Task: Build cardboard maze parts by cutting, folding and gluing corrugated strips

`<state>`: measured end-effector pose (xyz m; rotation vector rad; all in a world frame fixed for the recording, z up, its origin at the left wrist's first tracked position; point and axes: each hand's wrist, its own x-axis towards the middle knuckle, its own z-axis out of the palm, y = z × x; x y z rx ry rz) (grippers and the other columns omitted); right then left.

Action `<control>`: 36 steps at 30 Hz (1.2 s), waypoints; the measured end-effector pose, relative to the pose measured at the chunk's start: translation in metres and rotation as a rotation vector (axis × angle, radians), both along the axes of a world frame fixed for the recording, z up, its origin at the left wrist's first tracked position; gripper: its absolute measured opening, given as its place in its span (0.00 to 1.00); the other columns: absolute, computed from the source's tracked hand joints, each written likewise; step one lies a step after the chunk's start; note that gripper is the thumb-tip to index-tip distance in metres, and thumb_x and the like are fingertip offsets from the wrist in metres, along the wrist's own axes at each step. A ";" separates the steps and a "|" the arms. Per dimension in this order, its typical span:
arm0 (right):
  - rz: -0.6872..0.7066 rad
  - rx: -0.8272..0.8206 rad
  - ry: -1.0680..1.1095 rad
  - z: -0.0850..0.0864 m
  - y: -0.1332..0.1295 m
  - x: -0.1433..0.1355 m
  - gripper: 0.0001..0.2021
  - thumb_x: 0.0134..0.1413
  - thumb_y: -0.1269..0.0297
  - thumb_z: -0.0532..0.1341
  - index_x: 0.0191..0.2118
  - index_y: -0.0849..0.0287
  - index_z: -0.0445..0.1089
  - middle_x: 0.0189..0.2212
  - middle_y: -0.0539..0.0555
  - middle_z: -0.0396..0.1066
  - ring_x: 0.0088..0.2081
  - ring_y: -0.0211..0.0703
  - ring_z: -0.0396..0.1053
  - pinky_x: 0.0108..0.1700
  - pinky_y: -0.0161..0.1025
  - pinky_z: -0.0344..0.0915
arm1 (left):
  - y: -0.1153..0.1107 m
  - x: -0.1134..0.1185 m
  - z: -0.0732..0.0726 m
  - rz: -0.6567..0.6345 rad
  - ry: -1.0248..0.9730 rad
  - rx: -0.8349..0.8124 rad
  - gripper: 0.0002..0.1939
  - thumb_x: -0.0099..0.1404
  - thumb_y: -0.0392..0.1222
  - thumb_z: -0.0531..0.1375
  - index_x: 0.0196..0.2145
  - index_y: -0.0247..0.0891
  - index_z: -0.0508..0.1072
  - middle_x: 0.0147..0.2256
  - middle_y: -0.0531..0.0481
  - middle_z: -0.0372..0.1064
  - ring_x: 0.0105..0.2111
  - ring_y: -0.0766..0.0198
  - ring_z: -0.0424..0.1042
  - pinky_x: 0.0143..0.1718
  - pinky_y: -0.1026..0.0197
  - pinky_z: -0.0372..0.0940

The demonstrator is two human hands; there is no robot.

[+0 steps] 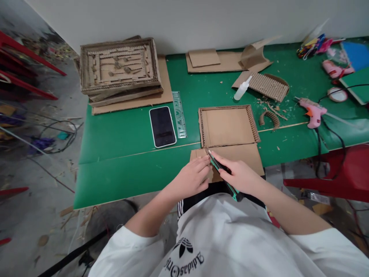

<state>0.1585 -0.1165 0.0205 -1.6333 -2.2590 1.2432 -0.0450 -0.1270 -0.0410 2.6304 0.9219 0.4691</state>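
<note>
A green and black utility knife (231, 188) lies diagonally in my right hand (243, 175), with its fingers wrapped round the handle. Its blade tip meets a flat cardboard sheet (245, 156) at the table's front edge. My left hand (196, 171), fingers bent and pressed together, holds the sheet's left part just beside the blade. Touching the sheet's far side is a shallow cardboard tray (227, 125) with corrugated strips as walls on its left, far and right sides. Part of the sheet is hidden under my hands.
Left of the tray lie a phone (163, 127) and a clear ruler (179, 115). Stacked cardboard frames (121, 69) stand at back left. To the right are a glue bottle (242, 90), corrugated pieces (268, 86), scraps and a pink glue gun (313, 111) with its cable.
</note>
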 end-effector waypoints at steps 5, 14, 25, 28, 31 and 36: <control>-0.017 0.006 -0.038 0.000 0.000 -0.004 0.29 0.56 0.63 0.49 0.65 0.52 0.53 0.23 0.48 0.73 0.17 0.36 0.57 0.23 0.32 0.56 | 0.002 -0.002 0.001 -0.014 -0.010 0.024 0.16 0.65 0.39 0.52 0.48 0.29 0.69 0.53 0.38 0.67 0.58 0.51 0.61 0.58 0.48 0.60; 0.006 -0.041 -0.138 0.018 0.004 -0.012 0.29 0.57 0.65 0.49 0.65 0.55 0.53 0.19 0.47 0.68 0.17 0.34 0.55 0.24 0.32 0.51 | 0.001 -0.010 -0.001 -0.017 -0.034 0.082 0.18 0.65 0.45 0.54 0.49 0.31 0.67 0.48 0.35 0.67 0.55 0.48 0.64 0.55 0.44 0.63; 0.079 0.042 -0.365 0.029 -0.004 -0.033 0.29 0.57 0.66 0.48 0.66 0.61 0.50 0.32 0.57 0.78 0.29 0.44 0.72 0.29 0.37 0.55 | 0.000 -0.012 -0.008 -0.028 -0.007 0.119 0.26 0.65 0.55 0.55 0.50 0.29 0.65 0.51 0.32 0.66 0.56 0.45 0.64 0.55 0.43 0.63; 0.060 0.038 -0.363 0.027 -0.006 -0.032 0.29 0.58 0.66 0.47 0.66 0.61 0.49 0.33 0.57 0.78 0.30 0.44 0.73 0.29 0.38 0.56 | -0.001 -0.012 -0.009 -0.028 -0.014 0.117 0.25 0.65 0.55 0.55 0.49 0.29 0.66 0.51 0.32 0.66 0.56 0.45 0.64 0.55 0.43 0.63; 0.046 0.042 -0.359 0.024 -0.006 -0.031 0.29 0.58 0.66 0.47 0.66 0.60 0.50 0.34 0.57 0.78 0.30 0.43 0.73 0.29 0.38 0.56 | -0.001 -0.012 -0.010 -0.030 -0.020 0.101 0.25 0.65 0.54 0.55 0.49 0.31 0.66 0.51 0.32 0.66 0.57 0.46 0.63 0.56 0.43 0.63; 0.063 0.074 -0.385 0.022 -0.008 -0.034 0.29 0.58 0.66 0.47 0.66 0.61 0.49 0.32 0.56 0.78 0.29 0.43 0.72 0.28 0.37 0.56 | -0.001 -0.013 -0.014 -0.038 -0.029 0.110 0.26 0.63 0.53 0.57 0.50 0.28 0.66 0.51 0.31 0.66 0.57 0.44 0.62 0.56 0.42 0.62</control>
